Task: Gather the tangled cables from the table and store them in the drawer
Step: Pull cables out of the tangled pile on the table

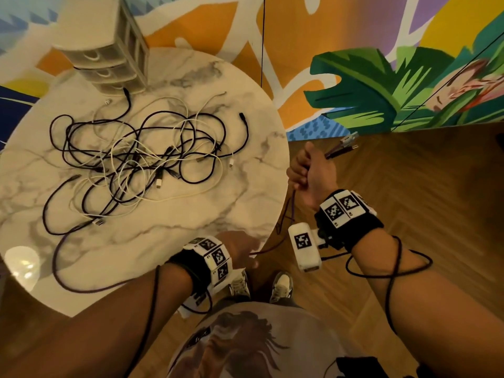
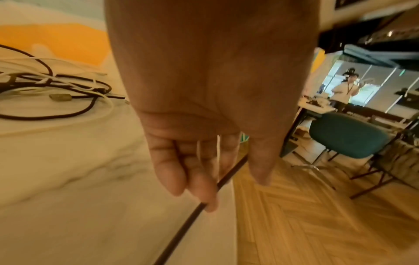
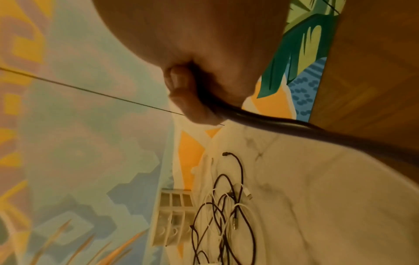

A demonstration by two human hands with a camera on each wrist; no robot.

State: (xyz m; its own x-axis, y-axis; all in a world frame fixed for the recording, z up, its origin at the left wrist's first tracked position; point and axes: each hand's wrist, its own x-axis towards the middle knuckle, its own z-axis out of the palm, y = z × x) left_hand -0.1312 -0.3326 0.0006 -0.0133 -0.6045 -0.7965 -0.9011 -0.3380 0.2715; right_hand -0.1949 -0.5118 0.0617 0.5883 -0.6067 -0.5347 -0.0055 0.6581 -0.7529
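Note:
A tangle of black and white cables (image 1: 141,156) lies in the middle of the round marble table (image 1: 191,219). The pile (image 2: 45,84) also shows in the left wrist view, and the pile (image 3: 226,215) in the right wrist view. A small white drawer unit (image 1: 109,64) stands at the table's far edge, drawers closed. Off the table's right edge, my right hand (image 1: 308,170) grips a bunch of dark cable, plug ends (image 1: 343,147) sticking out. My left hand (image 1: 244,253), at the near edge, holds a dark cable (image 2: 181,233) that trails from the pile and runs up to my right hand.
The mural wall rises behind the table, with wooden floor (image 1: 409,186) to the right. My shoes (image 1: 281,285) are below the table edge. A teal chair (image 2: 347,136) and a person (image 2: 344,89) at a desk are farther off.

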